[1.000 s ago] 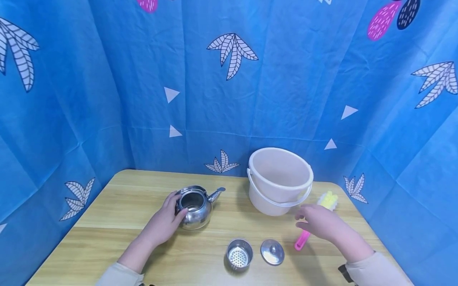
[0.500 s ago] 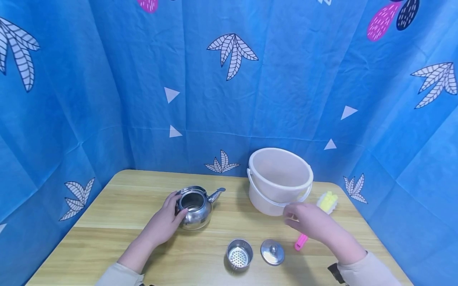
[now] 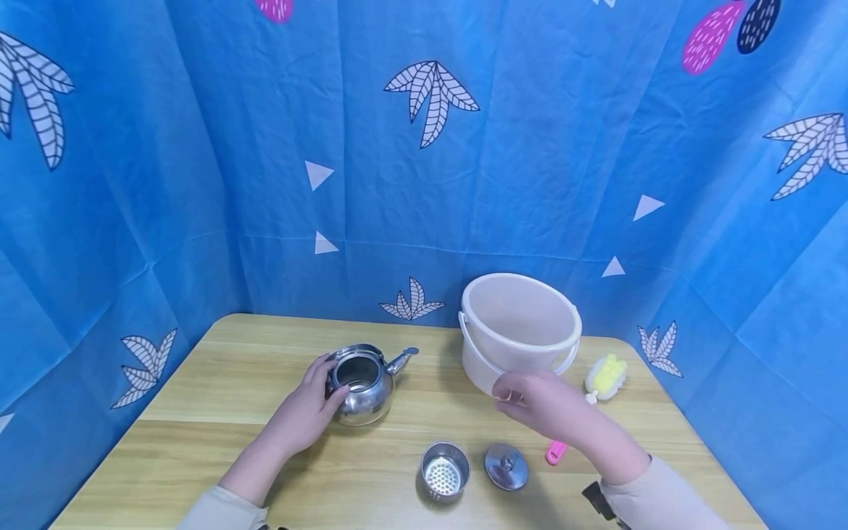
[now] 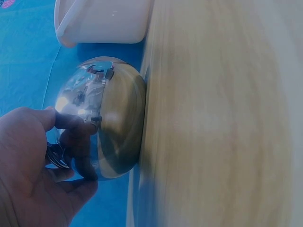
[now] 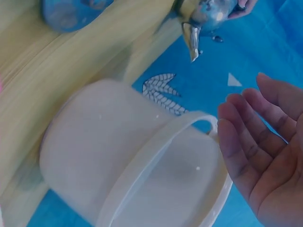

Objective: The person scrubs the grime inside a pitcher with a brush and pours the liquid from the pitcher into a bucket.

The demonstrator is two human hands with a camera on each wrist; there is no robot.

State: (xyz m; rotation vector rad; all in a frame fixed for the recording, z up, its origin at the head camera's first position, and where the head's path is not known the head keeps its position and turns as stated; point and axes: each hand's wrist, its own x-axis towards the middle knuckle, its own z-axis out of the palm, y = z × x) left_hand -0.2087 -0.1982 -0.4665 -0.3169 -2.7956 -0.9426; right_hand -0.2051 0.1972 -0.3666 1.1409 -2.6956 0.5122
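Observation:
My left hand (image 3: 299,416) grips the near left side of a shiny steel kettle (image 3: 366,406), which stands lidless on the table with its spout to the right. Thumb and fingers spread around the kettle's body in the left wrist view, beside what looks like its folded handle (image 4: 57,155). My right hand (image 3: 548,405) is in the air in front of a white bucket (image 3: 493,342), its fingers loosely bent and holding nothing. Below that hand lie a round steel lid (image 3: 506,468) and a steel strainer cup (image 3: 444,471) with a perforated bottom.
A brush with a yellow and white sponge head (image 3: 606,377) and a pink handle (image 3: 556,452) lies right of the bucket, partly hidden by my right forearm. A blue patterned curtain (image 3: 411,199) surrounds the wooden table (image 3: 252,361) at the back and sides.
My right hand has moved left, from over the brush handle to in front of the bucket, uncovering more of the brush head. My left hand and the kettle have stayed put.

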